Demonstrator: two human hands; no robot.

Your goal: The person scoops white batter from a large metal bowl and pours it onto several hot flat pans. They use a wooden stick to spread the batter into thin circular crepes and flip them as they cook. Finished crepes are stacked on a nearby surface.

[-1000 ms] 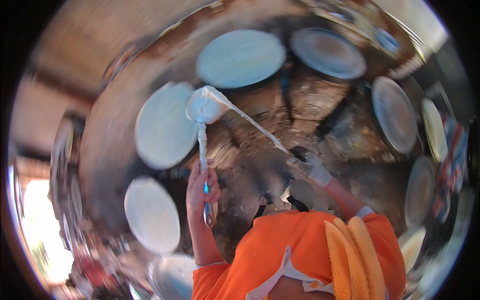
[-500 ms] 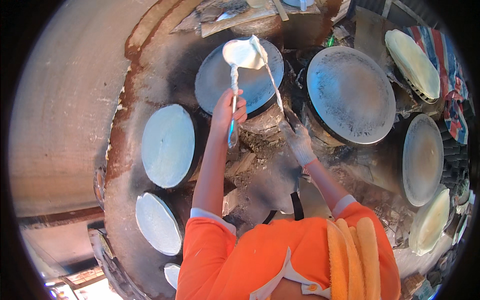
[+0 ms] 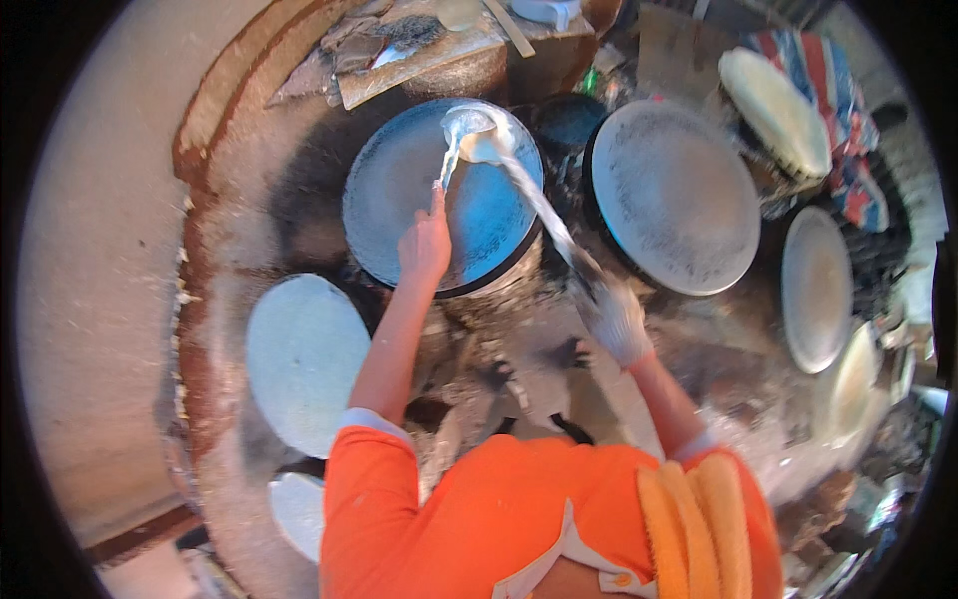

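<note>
My bare left hand is closed round the handle of a ladle smeared with white batter. The ladle's bowl hangs over a round dark griddle at the top middle. In my right hand, covered by a pale knitted glove with dark fingers, is a long batter-coated stick. It slants up to the left, and its far end meets or overlaps the ladle's bowl. Motion blurs that end, so I cannot tell its shape. A dusty grey film covers the griddle top.
A second round griddle stands to the right, a third farther right. Rounds of white batter lie on griddles at left and lower left. Pale flatbreads sit at upper right beside a striped cloth. Boards lie at the back.
The view has shifted, with the griddles appearing elsewhere in it. My left hand has tipped the ladle farther over the griddle. The stick's end has swung left across the bowl.
</note>
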